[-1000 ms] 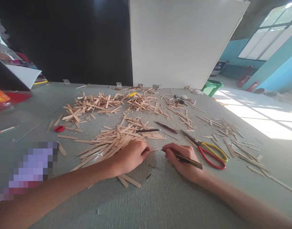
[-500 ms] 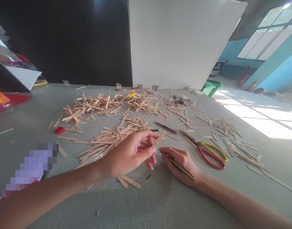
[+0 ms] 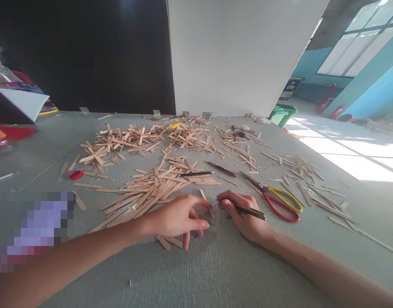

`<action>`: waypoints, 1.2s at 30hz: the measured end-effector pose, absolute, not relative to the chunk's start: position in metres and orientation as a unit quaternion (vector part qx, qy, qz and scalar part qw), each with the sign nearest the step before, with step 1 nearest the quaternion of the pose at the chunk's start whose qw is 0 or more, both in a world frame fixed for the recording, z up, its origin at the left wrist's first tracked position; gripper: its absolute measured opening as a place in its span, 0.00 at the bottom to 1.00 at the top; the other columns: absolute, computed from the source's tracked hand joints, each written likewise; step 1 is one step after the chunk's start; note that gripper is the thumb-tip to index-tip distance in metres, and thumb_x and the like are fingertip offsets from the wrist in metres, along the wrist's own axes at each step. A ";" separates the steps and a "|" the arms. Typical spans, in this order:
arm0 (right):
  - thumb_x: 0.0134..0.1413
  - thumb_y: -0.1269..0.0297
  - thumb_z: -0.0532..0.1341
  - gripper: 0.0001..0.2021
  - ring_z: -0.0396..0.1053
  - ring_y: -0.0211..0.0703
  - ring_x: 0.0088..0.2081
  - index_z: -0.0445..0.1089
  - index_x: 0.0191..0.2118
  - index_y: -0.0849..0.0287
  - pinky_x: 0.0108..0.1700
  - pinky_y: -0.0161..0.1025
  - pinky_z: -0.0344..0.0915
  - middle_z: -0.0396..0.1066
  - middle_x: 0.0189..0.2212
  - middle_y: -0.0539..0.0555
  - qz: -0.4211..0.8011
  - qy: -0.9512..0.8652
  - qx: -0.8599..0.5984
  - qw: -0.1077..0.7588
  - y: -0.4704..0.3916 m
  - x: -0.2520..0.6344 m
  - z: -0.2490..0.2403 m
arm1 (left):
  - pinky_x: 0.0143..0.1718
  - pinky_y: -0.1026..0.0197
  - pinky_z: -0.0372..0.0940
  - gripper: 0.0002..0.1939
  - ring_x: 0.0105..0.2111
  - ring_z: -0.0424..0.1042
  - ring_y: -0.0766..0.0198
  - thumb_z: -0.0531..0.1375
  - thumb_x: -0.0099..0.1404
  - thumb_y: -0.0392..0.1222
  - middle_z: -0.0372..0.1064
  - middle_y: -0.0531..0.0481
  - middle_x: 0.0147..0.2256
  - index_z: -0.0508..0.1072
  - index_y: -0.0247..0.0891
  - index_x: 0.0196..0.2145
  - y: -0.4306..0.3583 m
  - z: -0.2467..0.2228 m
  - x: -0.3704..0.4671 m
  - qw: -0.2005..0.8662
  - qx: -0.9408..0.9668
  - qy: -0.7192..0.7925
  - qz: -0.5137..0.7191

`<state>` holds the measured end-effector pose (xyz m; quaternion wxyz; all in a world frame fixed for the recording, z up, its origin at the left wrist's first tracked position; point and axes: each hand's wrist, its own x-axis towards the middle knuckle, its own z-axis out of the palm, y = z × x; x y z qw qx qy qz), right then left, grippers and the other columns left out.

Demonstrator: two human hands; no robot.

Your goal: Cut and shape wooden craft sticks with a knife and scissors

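Observation:
My left hand hovers over the grey table with its thumb and fingers apart and nothing held between them. A small wooden piece lies just beyond its fingertips. Close by on the right, my right hand is closed around a dark pen-like tool, its tip pointing left. Behind my left hand spreads a pile of flat wooden sticks, and a black pen rests on it. A dark red pen lies to the right of that pile.
Scissors with red and yellow handles lie right of my right hand. More stick heaps cover the back, with cut pieces at the right. A red ring sits at left. Upright black and white panels stand behind.
My left hand has opened and moved slightly down and left; the stick it held is out of its fingers. My right hand still holds the tool. The view has shifted a little.

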<state>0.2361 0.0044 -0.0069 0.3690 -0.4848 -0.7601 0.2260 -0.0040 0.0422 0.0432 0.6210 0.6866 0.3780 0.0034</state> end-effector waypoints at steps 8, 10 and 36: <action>0.74 0.58 0.53 0.15 0.72 0.40 0.30 0.74 0.49 0.58 0.34 0.37 0.65 0.76 0.32 0.53 0.224 -0.763 -0.470 0.383 0.006 0.235 -0.011 | 0.53 0.48 0.67 0.19 0.52 0.72 0.49 0.62 0.66 0.31 0.73 0.43 0.50 0.72 0.39 0.55 0.039 0.027 0.004 0.248 0.859 0.409 0.182; 0.74 0.59 0.53 0.15 0.74 0.42 0.35 0.74 0.51 0.58 0.38 0.38 0.67 0.77 0.37 0.55 0.220 -0.774 -0.453 0.383 0.005 0.233 -0.009 | 0.57 0.46 0.66 0.22 0.56 0.68 0.48 0.61 0.67 0.29 0.69 0.42 0.53 0.70 0.39 0.57 0.041 0.017 0.004 0.210 0.880 0.386 0.181; 0.58 0.75 0.58 0.08 0.61 0.35 0.25 0.66 0.29 0.58 0.29 0.33 0.54 0.65 0.25 0.48 0.187 -0.817 -0.434 0.330 0.011 0.230 -0.025 | 0.49 0.47 0.67 0.06 0.47 0.72 0.50 0.60 0.71 0.29 0.75 0.44 0.45 0.73 0.38 0.40 0.037 -0.001 0.003 0.066 0.884 0.367 0.283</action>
